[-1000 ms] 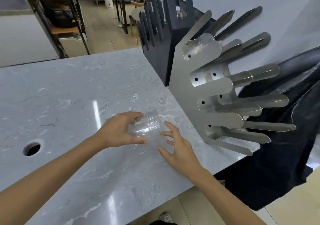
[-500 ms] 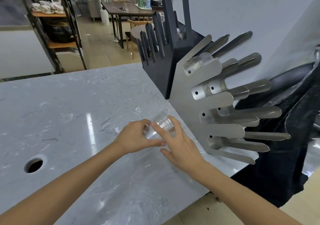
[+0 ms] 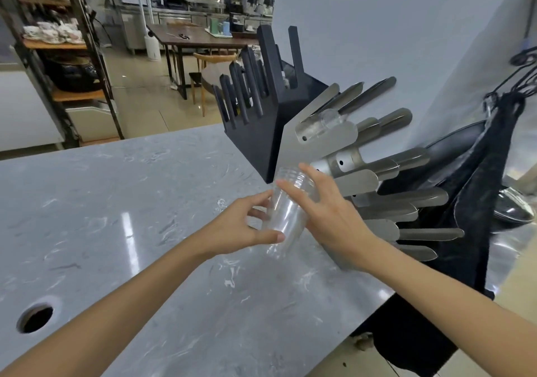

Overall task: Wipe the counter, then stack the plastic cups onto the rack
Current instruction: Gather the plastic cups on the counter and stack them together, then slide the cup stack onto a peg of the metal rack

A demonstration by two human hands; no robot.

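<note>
A stack of clear plastic cups (image 3: 287,211) is held above the grey marble counter (image 3: 130,208), tilted with its rims up toward the rack. My left hand (image 3: 241,228) grips the lower end of the stack. My right hand (image 3: 328,211) wraps the upper part from the right. The steel cup rack (image 3: 293,141) stands just behind, its slots fanning out to the right. One clear cup (image 3: 325,122) lies in the rack's top slot.
A black slotted rack (image 3: 261,112) stands behind the steel one. A round hole (image 3: 36,314) is cut in the counter at the lower left. Black fabric (image 3: 479,202) hangs at the right past the counter's edge. Shelves and tables fill the room behind.
Both hands have lifted the cup stack off the counter and moved it up and right toward the steel rack. My right hand has closed on the stack.
</note>
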